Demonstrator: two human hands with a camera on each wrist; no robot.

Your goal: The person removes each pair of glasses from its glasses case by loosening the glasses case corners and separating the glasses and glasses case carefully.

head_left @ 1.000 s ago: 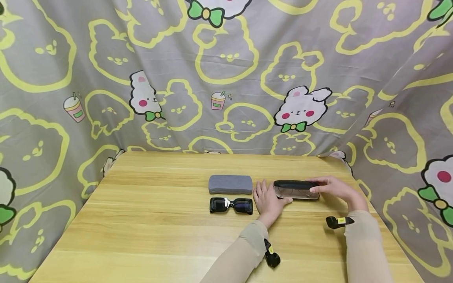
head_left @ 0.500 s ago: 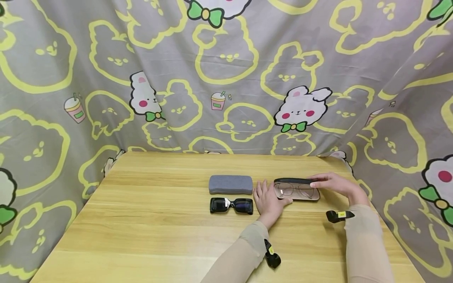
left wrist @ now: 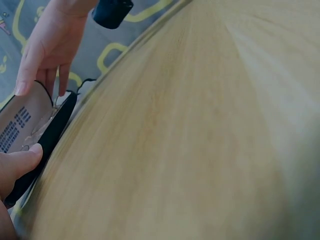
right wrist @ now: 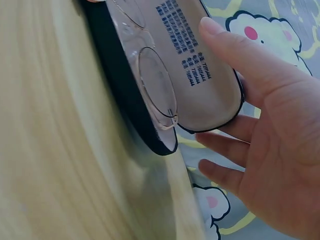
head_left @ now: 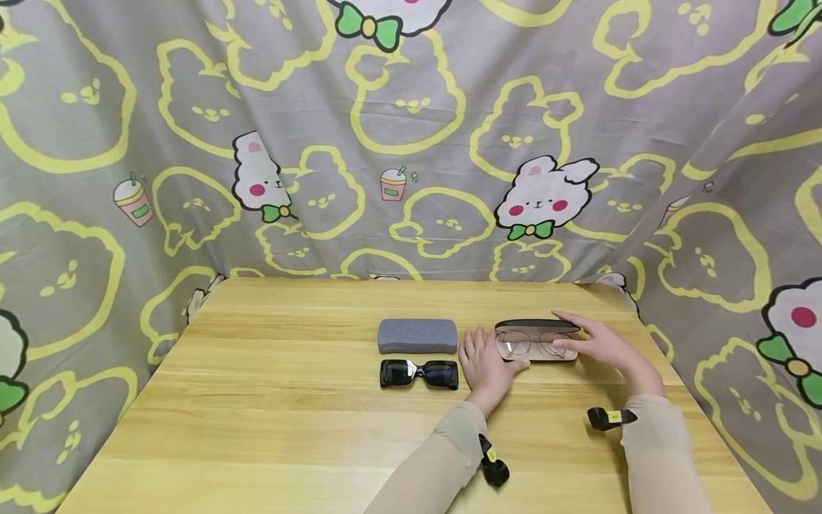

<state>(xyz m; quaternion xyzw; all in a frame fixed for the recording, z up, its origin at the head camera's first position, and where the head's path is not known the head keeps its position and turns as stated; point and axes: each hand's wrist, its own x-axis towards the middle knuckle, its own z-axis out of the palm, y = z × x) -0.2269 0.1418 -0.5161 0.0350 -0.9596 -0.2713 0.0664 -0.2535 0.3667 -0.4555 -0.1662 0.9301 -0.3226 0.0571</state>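
A black glasses case [head_left: 536, 323] stands part-way open at the right back of the table, its pale lining facing forward. Inside lie thin wire-rimmed eyeglasses [right wrist: 157, 82]. My right hand [head_left: 600, 346] holds the lid at its right end, thumb on the printed lining [right wrist: 192, 55] and fingers behind. At the left end, my left hand [head_left: 486, 365] steadies the base, its thumb [left wrist: 25, 162] over the front edge. Black sunglasses [head_left: 419, 373] lie folded left of that hand, in front of a grey-blue glasses case [head_left: 417, 335], which is closed.
The wooden table [head_left: 276, 400] reaches back to a patterned curtain [head_left: 437, 107], which also hangs along both sides. A small black wrist device [head_left: 494, 464] is strapped at each sleeve.
The black case's lid has swung up and back with my right hand, and the eyeglasses inside have come into plain view. My left hand has stayed in place.
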